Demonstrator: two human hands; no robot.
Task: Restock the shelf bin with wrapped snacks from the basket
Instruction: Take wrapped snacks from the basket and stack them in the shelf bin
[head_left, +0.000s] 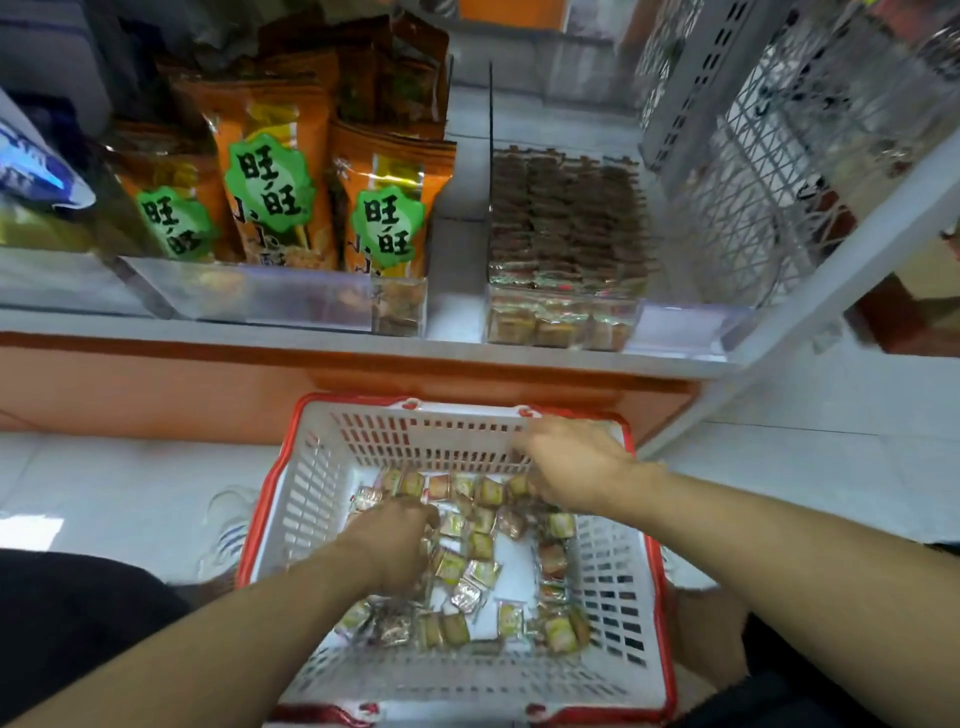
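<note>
2 hands (387, 540) (571, 467) in 1 basket (322, 499) | grip unclear | roughly 35 snacks (480, 545)

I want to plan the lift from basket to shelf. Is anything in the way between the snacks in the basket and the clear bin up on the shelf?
Nothing visible blocks it. The snacks lie loose in the open-topped basket, both hands among them. The bin is open on top, above and beyond the basket's far rim; only the shelf edge must be cleared.

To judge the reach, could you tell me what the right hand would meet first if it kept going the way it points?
Probably the wrapped snacks just past the right hand; depth is unclear.
</note>
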